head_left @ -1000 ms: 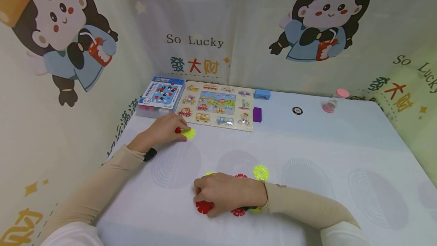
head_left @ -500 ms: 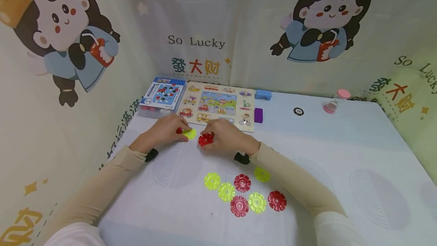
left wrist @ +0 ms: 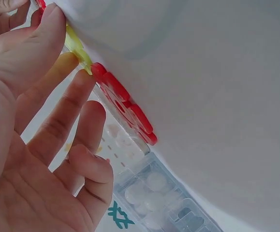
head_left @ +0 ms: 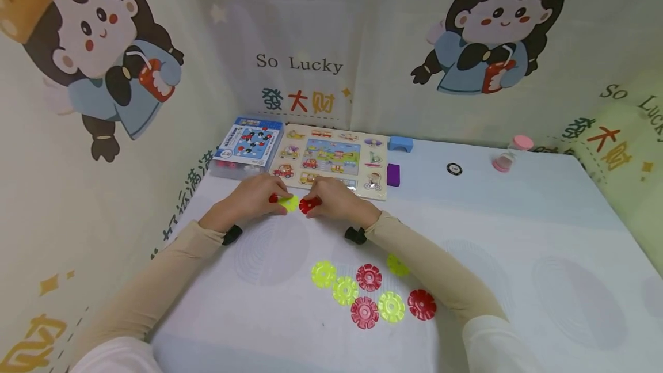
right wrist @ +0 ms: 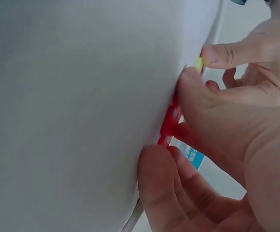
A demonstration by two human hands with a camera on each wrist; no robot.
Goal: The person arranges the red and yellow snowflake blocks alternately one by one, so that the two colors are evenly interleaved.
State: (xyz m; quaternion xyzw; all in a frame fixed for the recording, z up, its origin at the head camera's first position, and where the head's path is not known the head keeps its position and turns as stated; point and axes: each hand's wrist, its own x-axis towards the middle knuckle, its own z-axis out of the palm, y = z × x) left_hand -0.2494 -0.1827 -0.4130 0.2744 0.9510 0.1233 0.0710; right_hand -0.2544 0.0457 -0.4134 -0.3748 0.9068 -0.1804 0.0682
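Thumb and fingers of my left hand (head_left: 252, 199) pinch a yellow notched plastic disc (head_left: 292, 203). A red disc (left wrist: 123, 104) adjoins it on the left, mostly covered by that hand in the head view. My right hand (head_left: 338, 197) grips another red disc (head_left: 307, 206) by its edge, just right of the yellow one. In the right wrist view this red disc (right wrist: 170, 121) lies low against the tabletop, between thumb and fingers. Nearer the person lie loose discs, several yellow (head_left: 323, 274) and 3 red (head_left: 365, 312).
Behind the hands lies a wooden picture puzzle board (head_left: 331, 157), with a boxed kit (head_left: 247, 148) on its left. A blue arch block (head_left: 401, 143) and a purple block (head_left: 393, 175) sit to its right. Farther right are a black-and-white chip (head_left: 454, 169) and a pink-capped sandglass (head_left: 513, 153).
My right hand has carried a red disc from the loose discs up and left to beside the yellow disc. The left hand keeps its place at the yellow disc.
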